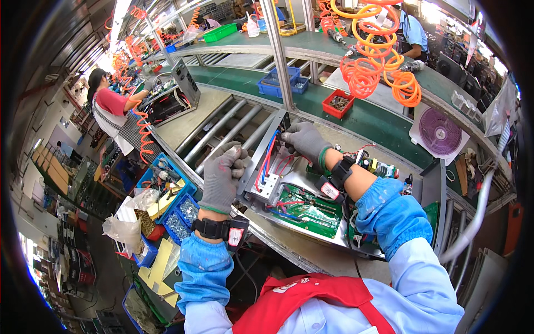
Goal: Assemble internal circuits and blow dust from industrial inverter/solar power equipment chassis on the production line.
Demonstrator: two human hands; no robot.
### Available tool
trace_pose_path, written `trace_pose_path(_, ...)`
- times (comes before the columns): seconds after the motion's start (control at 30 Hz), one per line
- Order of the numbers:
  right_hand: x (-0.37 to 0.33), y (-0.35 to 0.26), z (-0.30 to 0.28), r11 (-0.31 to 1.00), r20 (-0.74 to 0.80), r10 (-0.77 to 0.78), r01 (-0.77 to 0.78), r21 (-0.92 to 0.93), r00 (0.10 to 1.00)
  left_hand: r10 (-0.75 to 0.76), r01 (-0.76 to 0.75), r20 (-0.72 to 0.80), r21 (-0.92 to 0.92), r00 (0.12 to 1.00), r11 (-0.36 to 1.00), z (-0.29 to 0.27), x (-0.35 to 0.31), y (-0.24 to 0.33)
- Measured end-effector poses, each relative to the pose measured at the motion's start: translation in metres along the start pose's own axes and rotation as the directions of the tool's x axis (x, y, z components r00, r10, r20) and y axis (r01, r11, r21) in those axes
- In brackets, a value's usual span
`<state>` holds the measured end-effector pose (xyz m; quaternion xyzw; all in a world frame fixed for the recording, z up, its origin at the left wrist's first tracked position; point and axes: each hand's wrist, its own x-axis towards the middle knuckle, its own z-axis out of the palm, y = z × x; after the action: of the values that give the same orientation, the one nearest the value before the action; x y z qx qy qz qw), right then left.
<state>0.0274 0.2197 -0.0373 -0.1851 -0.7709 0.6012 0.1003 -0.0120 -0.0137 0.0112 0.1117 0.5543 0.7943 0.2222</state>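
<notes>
Both of my hands wear grey work gloves. My left hand (222, 177) is closed, its fingers curled, just outside the upright end panel (260, 157) of a metal chassis. Anything between those fingers is hidden. Across that panel, my right hand (305, 142) is closed by its far end, close to red and blue wires (269, 157); what its fingertips pinch does not show. The wires run down to a white terminal block (268, 188). Beside the block, a green circuit board (311, 210) lies in the chassis, with more boards and parts under my right forearm.
Metal rollers (222, 131) lie beyond my left hand. Blue bins of small hardware (179, 222) stand at the left. A red bin (337, 103) sits on the green bench beyond the chassis, under coiled orange hoses (370, 55). A co-worker (108, 106) stands at far left.
</notes>
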Motion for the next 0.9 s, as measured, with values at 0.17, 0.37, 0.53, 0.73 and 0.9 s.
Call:
trace_pose_path(0.17,0.0,0.0,0.002,0.987,0.004,0.005,-0.006,0.159,1.0,0.04,-0.039,0.019,-0.043,0.999,0.998,0.0,-0.001,-0.002)
trace_pose_path(0.37,-0.011,-0.005,0.0,0.999,0.085,0.024,-0.02,-0.04,0.996,0.049,-0.048,0.013,-0.033,0.999,0.998,-0.001,-0.001,-0.002)
trace_pose_path(0.53,-0.01,-0.003,0.008,0.999,0.082,0.047,-0.048,0.013,0.996,0.044,-0.044,0.007,-0.024,0.999,0.999,0.0,0.0,-0.003)
trace_pose_path(0.73,-0.006,0.001,0.01,0.996,0.042,0.087,-0.087,0.019,0.995,0.053,-0.053,0.007,-0.044,0.999,0.998,-0.002,0.001,-0.004)
trace_pose_path(0.9,-0.003,0.001,0.009,0.987,-0.018,-0.011,0.008,-0.159,1.0,0.05,-0.048,0.016,-0.059,0.999,0.997,-0.002,0.002,-0.006)
